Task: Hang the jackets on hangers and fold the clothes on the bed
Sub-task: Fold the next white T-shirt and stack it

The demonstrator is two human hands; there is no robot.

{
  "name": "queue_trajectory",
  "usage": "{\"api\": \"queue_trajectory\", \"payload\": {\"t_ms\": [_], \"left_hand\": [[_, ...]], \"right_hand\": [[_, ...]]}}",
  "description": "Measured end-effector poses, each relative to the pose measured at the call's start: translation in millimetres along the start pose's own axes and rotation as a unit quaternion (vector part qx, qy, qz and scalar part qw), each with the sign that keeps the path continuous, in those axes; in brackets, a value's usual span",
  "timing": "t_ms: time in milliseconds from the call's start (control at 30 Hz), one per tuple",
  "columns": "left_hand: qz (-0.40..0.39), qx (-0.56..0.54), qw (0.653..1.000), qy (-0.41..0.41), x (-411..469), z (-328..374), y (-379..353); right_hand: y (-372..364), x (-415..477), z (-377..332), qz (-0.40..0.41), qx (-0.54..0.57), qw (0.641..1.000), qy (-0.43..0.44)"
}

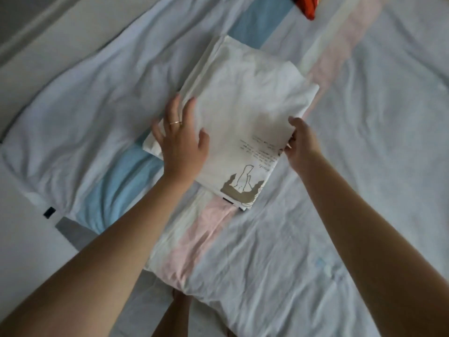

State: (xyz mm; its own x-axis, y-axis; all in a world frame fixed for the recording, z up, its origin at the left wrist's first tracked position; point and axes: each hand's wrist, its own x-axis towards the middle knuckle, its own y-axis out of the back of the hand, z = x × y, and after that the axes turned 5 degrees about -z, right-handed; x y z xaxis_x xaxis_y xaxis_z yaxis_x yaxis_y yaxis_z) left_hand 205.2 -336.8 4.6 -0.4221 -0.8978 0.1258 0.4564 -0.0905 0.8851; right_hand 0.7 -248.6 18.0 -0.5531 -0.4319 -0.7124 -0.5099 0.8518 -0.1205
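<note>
Two bare forearms reach forward from the lower edge over a rumpled pale bed cover point(364, 190) striped in blue, pink and white. The left hand point(181, 144), a thin ring on one finger, lies flat with fingers spread wide on a folded white garment point(243, 105) with a brown drawing and handwritten lines printed near its closer edge. The garment rests in the middle of the bed, and the right hand point(301, 144) pinches its right edge, thumb on top; a red-orange cloth point(306, 6) shows at the far edge.
</note>
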Motion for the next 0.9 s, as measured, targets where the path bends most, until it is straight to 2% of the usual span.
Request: {"api": "queue_trajectory", "payload": {"t_ms": [67,100,167,233,300,333,367,400,433,467,500,533,567,600,633,700,733,767,800,833,867,900], "left_hand": [[-0.094,0.067,0.988,-0.105,6.0,6.9,-14.1],[-0.131,0.093,0.98,-0.12,6.9,6.5,-21.4],[-0.172,0.127,0.972,-0.098,4.6,2.1,-31.1],[-0.184,0.127,0.973,-0.056,4.1,-1.7,-36.6],[-0.184,0.121,0.975,-0.019,8.9,-1.7,-37.0],[-0.187,0.117,0.975,-0.003,12.9,-1.0,-37.4],[-0.189,0.114,0.975,0.006,15.0,-1.0,-38.0],[-0.183,0.112,0.976,0.018,17.5,-2.7,-39.1],[-0.176,0.114,0.978,0.018,17.1,-2.8,-40.7],[-0.168,0.118,0.979,0.012,16.2,-2.8,-41.4],[-0.157,0.117,0.981,0.011,16.1,-3.4,-43.9],[-0.147,0.112,0.983,0.01,15.4,-4.2,-45.6],[-0.136,0.107,0.985,0.008,15.6,-4.7,-47.2],[-0.13,0.104,0.986,0.007,16.5,-5.0,-48.7],[-0.127,0.106,0.986,0.008,18.0,-5.3,-50.1],[-0.126,0.11,0.986,0.01,19.1,-7.3,-53.2],[-0.127,0.111,0.986,0.009,18.0,-7.7,-54.4],[-0.126,0.114,0.985,0.008,18.4,-8.4,-54.3],[-0.127,0.116,0.985,0.009,19.0,-8.1,-53.8],[-0.129,0.117,0.985,0.012,20.3,-11.5,-52.5],[-0.139,0.111,0.984,0.011,20.9,-11.5,-52.2],[-0.151,0.107,0.983,0.011,21.7,-10.8,-52.5]], "right_hand": [[-13.6,19.8,-35.1,-0.009,0.002,0.999,-0.031],[-19.5,28.7,-48.1,-0.007,-0.028,0.999,-0.041],[-23.3,48.4,-63.6,0.01,-0.077,0.997,-0.022],[-22.0,65.4,-68.0,0.053,-0.113,0.991,0.052],[-16.4,71.8,-61.8,0.115,-0.158,0.97,0.143],[-15.3,71.3,-55.7,0.16,-0.208,0.947,0.185],[-13.6,69.0,-45.0,0.22,-0.287,0.903,0.232],[-21.2,63.7,-36.2,0.239,-0.371,0.848,0.293],[-27.8,52.3,-25.3,0.186,-0.448,0.794,0.366],[-36.8,38.4,-14.5,0.065,-0.528,0.723,0.441],[-46.1,34.2,-4.8,-0.086,-0.609,0.608,0.502],[-53.2,35.4,4.5,-0.199,-0.675,0.468,0.534],[-58.5,45.7,5.9,-0.25,-0.712,0.365,0.545],[-65.6,57.4,-0.3,-0.253,-0.737,0.337,0.529],[-70.0,70.2,-10.5,-0.221,-0.756,0.369,0.493],[-63.2,97.2,-33.0,-0.111,-0.77,0.473,0.414],[-52.2,107.3,-45.2,-0.066,-0.777,0.507,0.366],[-42.7,112.0,-54.0,-0.036,-0.788,0.519,0.328],[-32.6,109.9,-58.8,-0.015,-0.797,0.513,0.319],[-27.2,101.9,-57.2,-0.007,-0.8,0.489,0.346],[-18.5,87.7,-53.8,-0.028,-0.806,0.459,0.373],[-7.4,76.8,-46.8,-0.079,-0.817,0.415,0.394]]}}
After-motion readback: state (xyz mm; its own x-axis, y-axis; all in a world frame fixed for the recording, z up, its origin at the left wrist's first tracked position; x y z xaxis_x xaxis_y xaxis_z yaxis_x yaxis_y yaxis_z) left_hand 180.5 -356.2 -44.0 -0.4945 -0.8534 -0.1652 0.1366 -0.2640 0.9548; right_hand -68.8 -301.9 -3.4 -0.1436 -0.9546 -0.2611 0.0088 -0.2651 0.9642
